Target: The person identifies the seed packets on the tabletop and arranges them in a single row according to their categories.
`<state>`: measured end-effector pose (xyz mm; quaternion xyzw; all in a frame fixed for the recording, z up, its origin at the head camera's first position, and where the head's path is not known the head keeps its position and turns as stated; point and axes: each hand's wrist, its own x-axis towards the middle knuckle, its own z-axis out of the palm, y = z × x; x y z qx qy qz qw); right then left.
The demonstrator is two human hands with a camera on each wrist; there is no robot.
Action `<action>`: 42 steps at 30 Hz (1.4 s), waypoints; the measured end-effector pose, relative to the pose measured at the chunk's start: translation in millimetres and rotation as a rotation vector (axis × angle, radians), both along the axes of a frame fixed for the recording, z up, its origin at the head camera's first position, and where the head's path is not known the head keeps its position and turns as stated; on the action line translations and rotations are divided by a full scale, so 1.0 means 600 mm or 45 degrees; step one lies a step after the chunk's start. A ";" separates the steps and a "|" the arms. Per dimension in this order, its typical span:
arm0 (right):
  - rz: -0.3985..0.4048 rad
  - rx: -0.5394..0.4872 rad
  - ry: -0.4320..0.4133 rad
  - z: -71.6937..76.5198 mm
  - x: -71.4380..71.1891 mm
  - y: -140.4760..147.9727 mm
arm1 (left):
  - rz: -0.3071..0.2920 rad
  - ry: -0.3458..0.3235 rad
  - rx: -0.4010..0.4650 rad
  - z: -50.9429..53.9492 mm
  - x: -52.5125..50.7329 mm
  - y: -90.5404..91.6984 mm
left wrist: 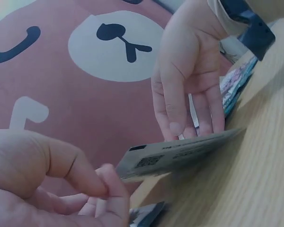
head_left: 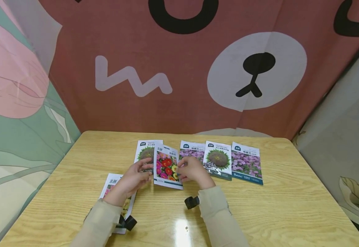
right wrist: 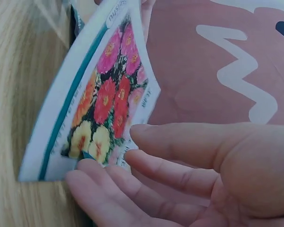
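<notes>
A seed packet [head_left: 167,168] with red, pink and yellow flowers is tilted up between my hands; its printed back shows in the left wrist view. At its left edge, my left hand [head_left: 137,176] pinches it between thumb and finger, though the exact contact is partly hidden. My right hand [head_left: 194,171] is at the opposite edge, its loosely bent fingers [right wrist: 146,189] touching or very near the flowered front. Behind the left hand lies a sunflower seed packet [head_left: 146,151], partly covered. Another flower packet [head_left: 111,181] sits under the left wrist.
At the back right, a purple-flower packet [head_left: 191,147], a second sunflower packet [head_left: 217,157] and another purple-flower packet [head_left: 247,164] stand side by side, partly overlapping, on the wooden table [head_left: 275,212]. A bear-print cloth [head_left: 179,113] hangs behind the table.
</notes>
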<state>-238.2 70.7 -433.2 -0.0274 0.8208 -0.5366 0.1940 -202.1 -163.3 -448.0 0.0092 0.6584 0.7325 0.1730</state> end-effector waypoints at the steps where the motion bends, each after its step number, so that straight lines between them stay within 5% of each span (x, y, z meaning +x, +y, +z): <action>1: 0.007 0.006 0.001 -0.001 0.000 -0.001 | -0.001 -0.007 -0.002 -0.001 0.000 0.001; 14: 0.076 0.057 0.017 -0.004 0.004 -0.005 | 0.083 0.011 -0.139 -0.011 0.010 0.023; 23: 0.011 0.031 0.028 -0.004 0.001 -0.006 | 0.116 0.089 -0.217 0.012 0.009 0.008; 33: -0.115 -0.052 0.055 -0.002 -0.008 -0.003 | -0.028 0.092 -0.222 0.022 0.007 -0.011; 42: -0.185 -0.106 0.152 0.003 -0.012 0.005 | -0.258 0.123 -0.220 0.028 0.011 -0.027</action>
